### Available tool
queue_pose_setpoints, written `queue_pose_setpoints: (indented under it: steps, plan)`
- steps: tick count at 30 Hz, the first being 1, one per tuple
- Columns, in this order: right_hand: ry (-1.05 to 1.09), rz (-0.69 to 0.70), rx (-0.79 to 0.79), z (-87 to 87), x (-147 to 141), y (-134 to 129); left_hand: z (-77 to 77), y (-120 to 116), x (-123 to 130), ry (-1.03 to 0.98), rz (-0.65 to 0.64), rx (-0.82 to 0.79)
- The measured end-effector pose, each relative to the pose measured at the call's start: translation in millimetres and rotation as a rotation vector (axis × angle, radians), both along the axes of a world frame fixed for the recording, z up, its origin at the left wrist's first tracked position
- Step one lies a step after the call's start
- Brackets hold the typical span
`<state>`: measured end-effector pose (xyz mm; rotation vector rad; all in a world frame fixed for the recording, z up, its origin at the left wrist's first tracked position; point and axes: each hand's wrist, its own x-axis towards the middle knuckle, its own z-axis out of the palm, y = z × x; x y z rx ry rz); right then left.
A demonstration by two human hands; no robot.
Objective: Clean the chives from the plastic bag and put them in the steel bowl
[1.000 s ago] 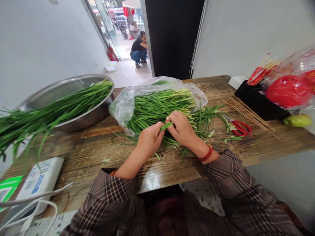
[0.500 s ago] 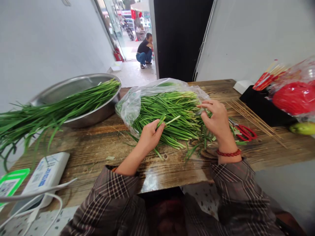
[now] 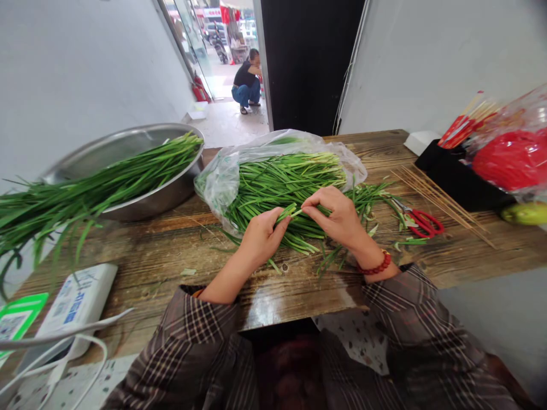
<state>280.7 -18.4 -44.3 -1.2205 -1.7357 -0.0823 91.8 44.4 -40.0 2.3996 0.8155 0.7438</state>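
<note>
The right hand (image 3: 335, 216) has swung from the right end of the plastic bag (image 3: 217, 177) to its near side, fingertips at the pale tip of the chives (image 3: 287, 213) that the left hand (image 3: 262, 236) grips there. They look light, limp, easily bruised; best held by the firmer pale ends.

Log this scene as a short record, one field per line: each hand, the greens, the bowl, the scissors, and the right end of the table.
Left hand: gripping a few held stalks, over the pile
Right hand: appears to pinch the pale end of one stalk
Greens pile: long, pale-ended, lying partly in an open clear plastic bag
Bowl: metal, left of the bag; its greens overhang the left side
Scissors: red-handled, lying beside loose scraps
Right end: thin sticks, black box
</note>
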Motion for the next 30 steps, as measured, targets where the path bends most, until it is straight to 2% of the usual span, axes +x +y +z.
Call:
queue_pose_setpoints:
  steps: [3,6,11,17,20,24,27,30]
  plan:
    - [-0.012,0.029,0.002,-1.4,-6.3,0.6,-1.0,-1.6,1.6,0.010,-0.011,0.056]
    - [-0.027,0.022,-0.006,-2.3,-12.3,0.6,1.5,-2.5,2.5,0.016,-0.004,0.009]
    - [-0.026,0.039,0.020,-2.7,-15.2,-0.9,6.3,-1.4,0.1,-0.098,-0.055,-0.291]
    - [-0.078,0.080,0.012,-3.6,-11.5,-1.3,5.1,-0.3,-3.7,-0.165,-0.069,-0.528]
    - [0.021,0.124,0.021,-2.5,-15.5,-1.4,5.3,-0.7,-3.8,-0.215,-0.106,-0.694]
    - [0.197,0.176,-0.058,-3.3,-24.1,-1.0,5.6,-1.5,-3.1,-0.271,-0.115,-0.939]
    - [0.328,0.194,-0.144,-8.6,-25.6,1.2,4.0,-1.6,-2.2,-0.285,-0.124,-1.023]
    - [0.560,0.132,-0.183,-14.9,-17.9,5.4,2.7,-0.5,-2.3,-0.285,-0.118,-1.041]
